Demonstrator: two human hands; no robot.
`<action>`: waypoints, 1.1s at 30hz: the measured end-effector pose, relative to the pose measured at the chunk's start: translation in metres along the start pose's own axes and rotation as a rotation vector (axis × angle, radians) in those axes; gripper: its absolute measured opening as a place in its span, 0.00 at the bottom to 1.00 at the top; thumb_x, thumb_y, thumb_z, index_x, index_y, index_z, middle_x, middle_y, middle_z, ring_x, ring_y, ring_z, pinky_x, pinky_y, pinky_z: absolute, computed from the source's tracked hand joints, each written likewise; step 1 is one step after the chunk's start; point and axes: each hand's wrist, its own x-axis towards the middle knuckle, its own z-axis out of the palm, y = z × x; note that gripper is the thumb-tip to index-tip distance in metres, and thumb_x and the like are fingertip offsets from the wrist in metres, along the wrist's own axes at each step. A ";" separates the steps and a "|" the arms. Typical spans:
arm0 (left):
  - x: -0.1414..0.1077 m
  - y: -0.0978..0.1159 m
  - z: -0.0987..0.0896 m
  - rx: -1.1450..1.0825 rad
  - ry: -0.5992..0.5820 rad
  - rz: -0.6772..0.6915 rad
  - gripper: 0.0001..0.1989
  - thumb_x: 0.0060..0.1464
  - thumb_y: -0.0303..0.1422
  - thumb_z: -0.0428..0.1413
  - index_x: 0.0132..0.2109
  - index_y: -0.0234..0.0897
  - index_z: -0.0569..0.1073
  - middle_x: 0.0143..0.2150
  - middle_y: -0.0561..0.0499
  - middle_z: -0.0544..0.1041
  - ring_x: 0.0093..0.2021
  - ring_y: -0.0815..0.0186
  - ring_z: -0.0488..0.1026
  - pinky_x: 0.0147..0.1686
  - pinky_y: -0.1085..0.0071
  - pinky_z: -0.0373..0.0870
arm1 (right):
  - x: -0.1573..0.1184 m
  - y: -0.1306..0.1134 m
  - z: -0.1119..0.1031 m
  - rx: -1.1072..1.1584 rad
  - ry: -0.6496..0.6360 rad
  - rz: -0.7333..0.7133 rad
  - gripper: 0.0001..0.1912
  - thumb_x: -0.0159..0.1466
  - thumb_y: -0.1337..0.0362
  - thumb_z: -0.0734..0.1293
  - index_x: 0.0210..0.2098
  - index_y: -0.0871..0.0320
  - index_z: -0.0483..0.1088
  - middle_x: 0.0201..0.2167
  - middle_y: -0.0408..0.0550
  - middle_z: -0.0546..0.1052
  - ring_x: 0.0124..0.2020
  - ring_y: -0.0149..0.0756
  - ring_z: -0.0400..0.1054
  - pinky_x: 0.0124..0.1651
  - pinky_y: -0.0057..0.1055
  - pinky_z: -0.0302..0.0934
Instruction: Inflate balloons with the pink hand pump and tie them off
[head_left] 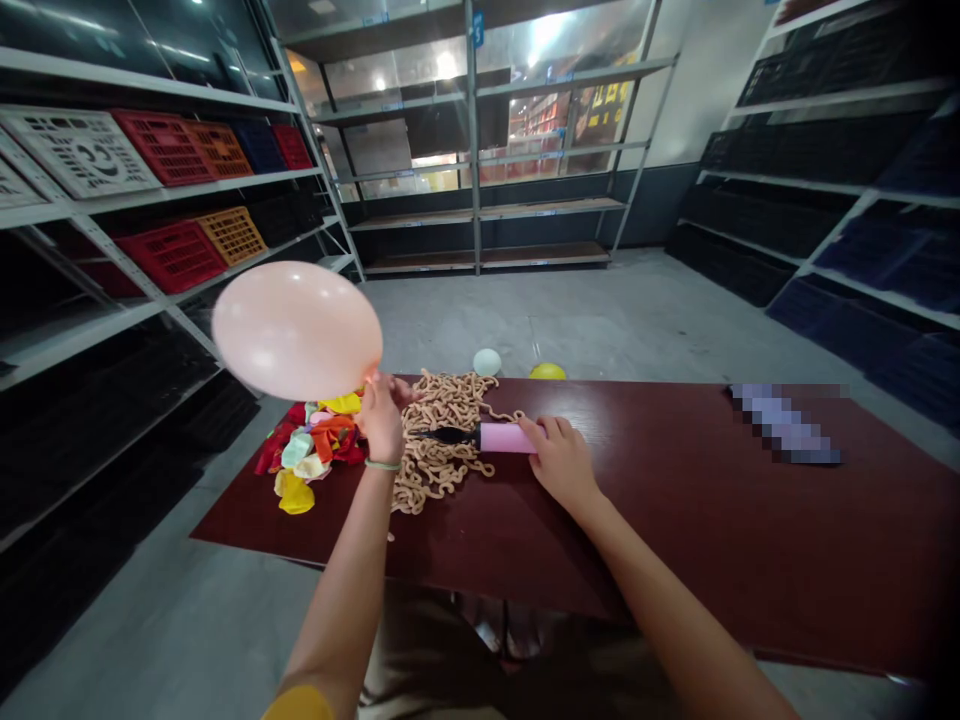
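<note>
An inflated pale pink balloon (298, 330) is held at its neck by my left hand (381, 415), whose fingers are pinched together. My right hand (561, 462) rests at the right end of a pink hand pump (506, 438), its fingers on the pump's body. The pump's black nozzle points left and lies over a heap of beige cord (442, 480). To the left of the cord is a pile of uninflated balloons (330, 440) in red, orange, yellow, white and pale green, partly beneath my left hand and the pink balloon.
The dark red table (675, 520) spans the view. A blurred-out purple item (787, 425) lies on its right. Beyond the far edge are a pale green balloon (487, 362) and a yellow one (547, 371). Shelves with crates (169, 250) stand at the left.
</note>
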 end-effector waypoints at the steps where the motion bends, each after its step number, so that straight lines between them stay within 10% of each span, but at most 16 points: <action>1: -0.003 -0.006 0.004 0.016 -0.051 -0.036 0.19 0.60 0.49 0.52 0.31 0.39 0.62 0.23 0.56 0.65 0.24 0.71 0.67 0.30 0.71 0.74 | 0.000 -0.001 0.000 -0.001 -0.004 -0.008 0.31 0.58 0.70 0.64 0.61 0.52 0.63 0.52 0.53 0.69 0.52 0.48 0.58 0.49 0.40 0.55; 6: -0.015 -0.046 0.019 0.161 -0.313 -0.183 0.22 0.60 0.53 0.50 0.30 0.39 0.61 0.22 0.56 0.65 0.22 0.70 0.66 0.27 0.71 0.70 | 0.000 0.004 0.001 0.067 -0.002 -0.075 0.31 0.57 0.69 0.64 0.60 0.58 0.63 0.54 0.55 0.70 0.54 0.48 0.58 0.55 0.42 0.53; 12: -0.018 -0.076 0.007 0.403 -0.364 -0.194 0.21 0.62 0.51 0.50 0.29 0.40 0.65 0.20 0.54 0.68 0.22 0.66 0.67 0.28 0.70 0.66 | 0.000 0.012 -0.003 0.161 -0.027 -0.134 0.27 0.55 0.66 0.64 0.55 0.58 0.67 0.56 0.53 0.71 0.56 0.48 0.60 0.58 0.43 0.52; 21: -0.021 -0.072 0.001 0.724 -0.494 -0.078 0.18 0.66 0.43 0.46 0.29 0.40 0.67 0.20 0.53 0.69 0.21 0.65 0.67 0.29 0.69 0.62 | 0.003 0.011 -0.005 0.169 -0.005 -0.182 0.23 0.60 0.61 0.64 0.56 0.56 0.68 0.57 0.54 0.72 0.59 0.47 0.61 0.62 0.46 0.50; 29: -0.027 -0.064 0.007 0.789 -0.551 -0.069 0.18 0.66 0.41 0.47 0.30 0.40 0.71 0.25 0.50 0.72 0.27 0.62 0.71 0.32 0.69 0.63 | 0.007 0.016 -0.016 0.006 0.387 -0.248 0.17 0.64 0.65 0.65 0.53 0.54 0.69 0.53 0.53 0.74 0.61 0.45 0.62 0.63 0.47 0.55; 33: -0.028 -0.068 0.006 0.885 -0.646 0.002 0.17 0.67 0.40 0.44 0.37 0.39 0.74 0.34 0.44 0.78 0.36 0.58 0.75 0.38 0.66 0.65 | 0.038 -0.004 -0.054 -0.084 0.203 -0.491 0.29 0.66 0.68 0.63 0.65 0.44 0.59 0.61 0.46 0.69 0.66 0.43 0.56 0.68 0.51 0.47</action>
